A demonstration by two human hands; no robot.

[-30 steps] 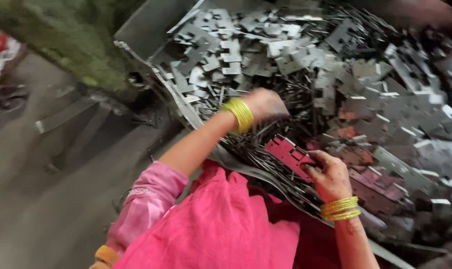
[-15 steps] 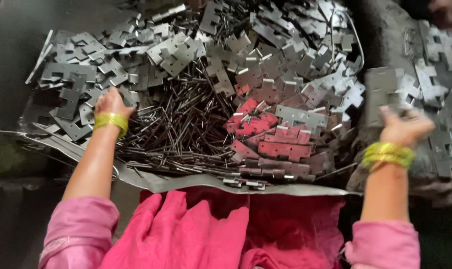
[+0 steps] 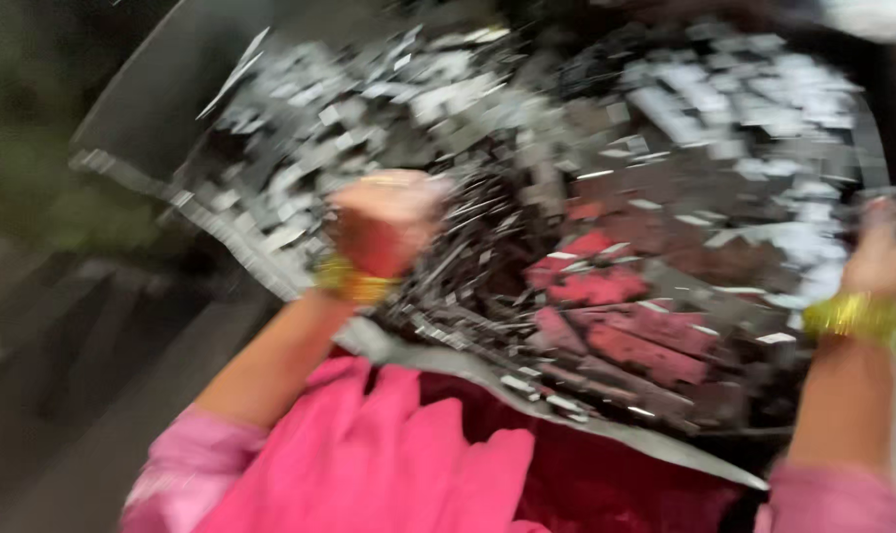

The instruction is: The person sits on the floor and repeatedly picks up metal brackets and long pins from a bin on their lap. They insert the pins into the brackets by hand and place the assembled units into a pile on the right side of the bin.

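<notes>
The picture is heavily blurred by motion. A big heap of flat grey metal plates (image 3: 527, 109) lies on a grey sheet (image 3: 300, 286) in front of me. Thin dark metal rods (image 3: 467, 266) fill the heap's middle, and reddish plates (image 3: 616, 316) lie to their right. My left hand (image 3: 384, 222), with a yellow bangle at the wrist, rests on the rods near the heap's left side, fingers curled. My right hand (image 3: 887, 252), also with yellow bangles, is raised at the heap's right edge. The blur hides whether either hand holds anything.
Pink cloth (image 3: 369, 464) covers my lap below the sheet's near edge. Dark ground (image 3: 63, 395) lies to the left of the sheet. The heap reaches the top and right edges of the view.
The view has swung and blurred. My left hand has moved from the heap's left edge toward the rods in the middle. My right hand stays at the right edge.
</notes>
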